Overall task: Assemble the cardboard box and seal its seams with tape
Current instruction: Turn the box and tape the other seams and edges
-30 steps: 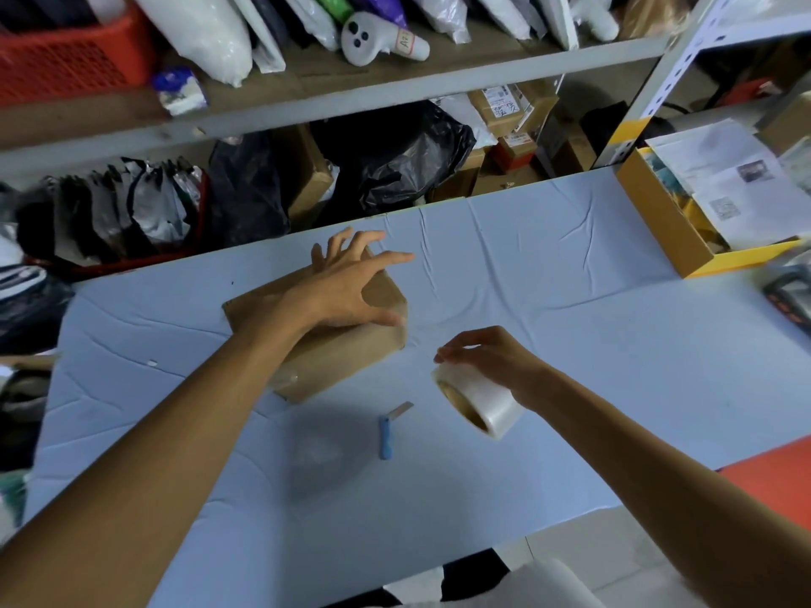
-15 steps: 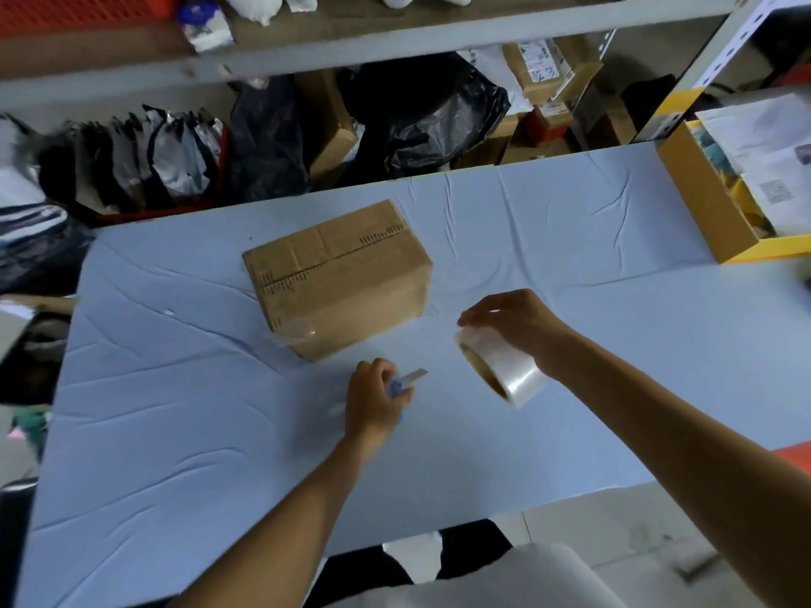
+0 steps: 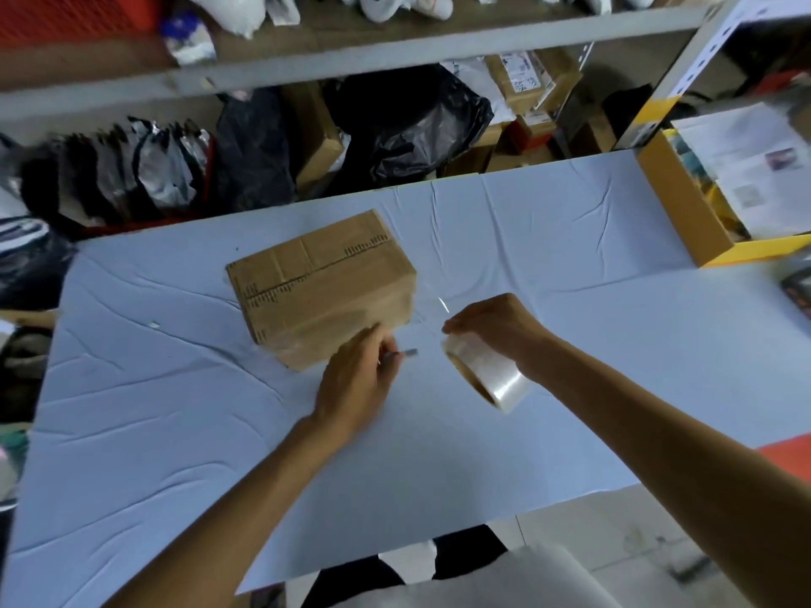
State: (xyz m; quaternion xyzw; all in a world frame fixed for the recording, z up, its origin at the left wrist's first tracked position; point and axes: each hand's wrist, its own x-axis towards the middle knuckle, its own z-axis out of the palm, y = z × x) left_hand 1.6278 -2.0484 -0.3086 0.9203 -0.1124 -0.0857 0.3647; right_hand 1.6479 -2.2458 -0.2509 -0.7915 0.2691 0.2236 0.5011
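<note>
a closed cardboard box (image 3: 322,291) sits askew on the pale blue table (image 3: 175,432). the left grip (image 3: 357,379) is just beside the box's near corner, fingers curled round a small cutter (image 3: 408,353) whose metal tip points right. the right grip (image 3: 496,331) holds a roll of clear tape (image 3: 487,379) right of the box, and a thin glint of tape shows between roll and box. a yellow box (image 3: 684,221) stands at the table's far right, with a cluttered shelf (image 3: 395,50) behind.

Dim, flat light; soft, faint shadows on table (image 3: 175,432). Slight motion blur overall. Wide-angle bowing at edges. Sheen on tape roll (image 3: 498,379).
</note>
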